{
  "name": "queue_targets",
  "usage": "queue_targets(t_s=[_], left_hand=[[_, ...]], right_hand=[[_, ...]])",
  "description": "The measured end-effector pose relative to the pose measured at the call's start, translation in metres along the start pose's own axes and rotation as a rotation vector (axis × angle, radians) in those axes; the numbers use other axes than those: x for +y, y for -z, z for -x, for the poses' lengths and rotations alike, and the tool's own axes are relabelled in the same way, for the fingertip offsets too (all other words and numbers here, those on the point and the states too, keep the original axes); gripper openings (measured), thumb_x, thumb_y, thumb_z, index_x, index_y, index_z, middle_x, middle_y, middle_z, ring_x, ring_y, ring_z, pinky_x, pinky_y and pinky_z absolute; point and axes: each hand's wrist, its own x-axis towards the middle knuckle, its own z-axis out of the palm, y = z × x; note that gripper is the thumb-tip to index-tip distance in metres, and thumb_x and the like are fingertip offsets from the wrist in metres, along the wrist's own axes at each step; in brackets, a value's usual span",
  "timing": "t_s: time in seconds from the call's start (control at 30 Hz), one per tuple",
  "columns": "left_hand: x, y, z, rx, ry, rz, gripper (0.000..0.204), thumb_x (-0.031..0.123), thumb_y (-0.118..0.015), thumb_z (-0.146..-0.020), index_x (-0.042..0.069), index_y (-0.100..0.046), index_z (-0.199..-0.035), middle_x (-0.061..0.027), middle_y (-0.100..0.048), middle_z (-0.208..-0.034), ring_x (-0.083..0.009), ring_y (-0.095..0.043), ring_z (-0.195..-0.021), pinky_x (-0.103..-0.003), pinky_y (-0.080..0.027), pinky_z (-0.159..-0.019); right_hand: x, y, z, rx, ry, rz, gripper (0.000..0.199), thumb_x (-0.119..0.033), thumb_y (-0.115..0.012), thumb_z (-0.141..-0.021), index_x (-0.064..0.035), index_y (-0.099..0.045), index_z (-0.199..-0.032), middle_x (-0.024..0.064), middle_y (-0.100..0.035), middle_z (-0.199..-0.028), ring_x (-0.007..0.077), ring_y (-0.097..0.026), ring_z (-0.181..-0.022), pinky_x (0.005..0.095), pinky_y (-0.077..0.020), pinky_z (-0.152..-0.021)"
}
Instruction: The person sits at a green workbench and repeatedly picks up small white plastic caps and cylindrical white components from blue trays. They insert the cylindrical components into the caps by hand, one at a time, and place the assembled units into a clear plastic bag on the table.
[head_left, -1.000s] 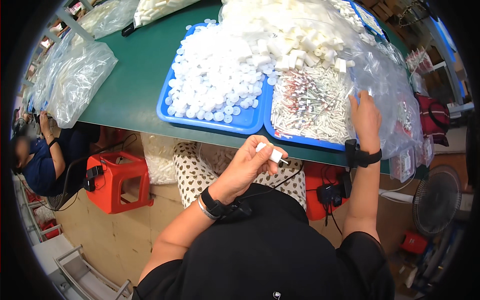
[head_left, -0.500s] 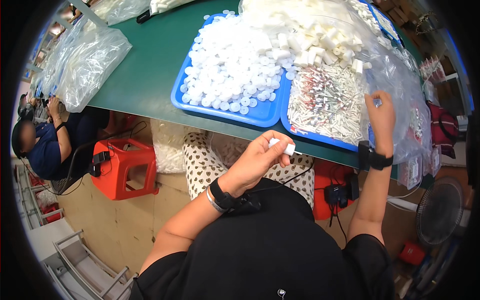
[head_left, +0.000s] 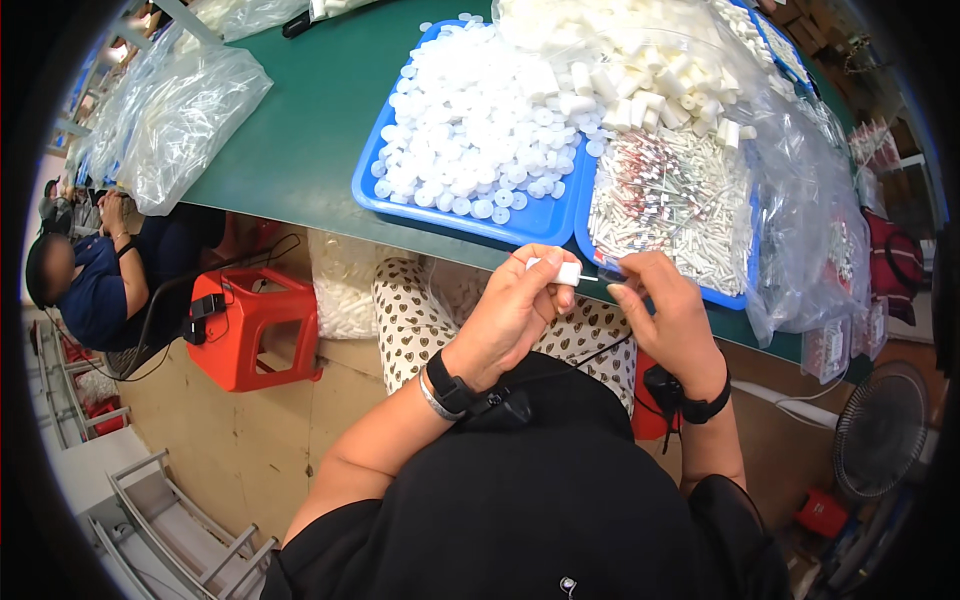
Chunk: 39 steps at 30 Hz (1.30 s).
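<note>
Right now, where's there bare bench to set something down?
Green bench between the clear bag and disc tray. Crowded: the right side, where stick tray, foam pieces and plastic adjoin. Left hand, holding a white piece, and right hand occupy the front.
</note>
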Motion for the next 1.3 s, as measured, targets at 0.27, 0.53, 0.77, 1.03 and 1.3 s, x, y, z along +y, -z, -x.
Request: queue_targets(t_s=[0.27,0.53,0.77,1.03,1.3], left_hand=[[-0.011,-0.003,0.003,0.072,-0.079,-0.282,0.017,0.021,-0.055,-0.102,0.005,-0.052,-0.107,-0.0051,-0.059,-0.096,-0.0064,-0.054,-0.075,-0.023,-0.046,-0.069],[-0.012,0.003,0.008,-0.034,-0.21,-0.649,0.024,0.014,-0.059,-0.098,0.005,-0.052,-0.12,-0.0048,-0.056,-0.111,-0.0094,-0.056,-0.095,-0.026,-0.047,-0.087],[-0.012,-0.003,0.006,-0.272,-0.278,-0.747,0.047,0.007,-0.064,-0.091,0.005,-0.049,-0.136,-0.0138,-0.044,-0.146,-0.0226,-0.043,-0.134,-0.039,-0.033,-0.112],[-0.007,-0.005,0.005,-0.16,0.023,-0.222,0.054,0.02,-0.045,-0.1,0.002,-0.033,-0.149,-0.0135,-0.038,-0.152,-0.022,-0.038,-0.138,-0.037,-0.03,-0.115],[-0.01,-0.003,0.005,-0.159,0.154,0.1,0.057,0.027,-0.041,-0.102,0.002,-0.026,-0.151,-0.0128,-0.034,-0.154,-0.0212,-0.037,-0.139,-0.037,-0.032,-0.115]], right_hand=[[-0.011,-0.013,0.002,-0.078,-0.014,-0.045,0.023,-0.005,-0.069,-0.085,0.0003,-0.059,-0.106,0.0131,-0.061,-0.082,0.0286,-0.062,-0.069,0.0361,-0.048,-0.06],[-0.004,-0.026,0.004,-0.02,0.044,-0.138,0.026,0.001,-0.065,-0.084,0.0018,-0.058,-0.109,0.0171,-0.061,-0.088,0.0332,-0.064,-0.074,0.039,-0.0497,-0.062],[-0.001,-0.032,0.002,-0.084,0.2,-0.165,0.034,0.011,-0.056,-0.078,0.0009,-0.058,-0.111,0.0191,-0.062,-0.094,0.0382,-0.063,-0.079,0.0418,-0.0505,-0.066],[-0.013,-0.04,-0.006,0.014,0.13,-0.117,0.029,0.0,-0.063,-0.085,0.0006,-0.055,-0.113,0.0182,-0.061,-0.092,0.0368,-0.063,-0.082,0.0416,-0.0509,-0.066],[0.0,-0.044,-0.008,0.092,0.291,0.079,0.019,-0.008,-0.067,-0.086,-0.0014,-0.059,-0.103,0.0128,-0.059,-0.08,0.0302,-0.06,-0.067,0.0389,-0.0481,-0.057]])
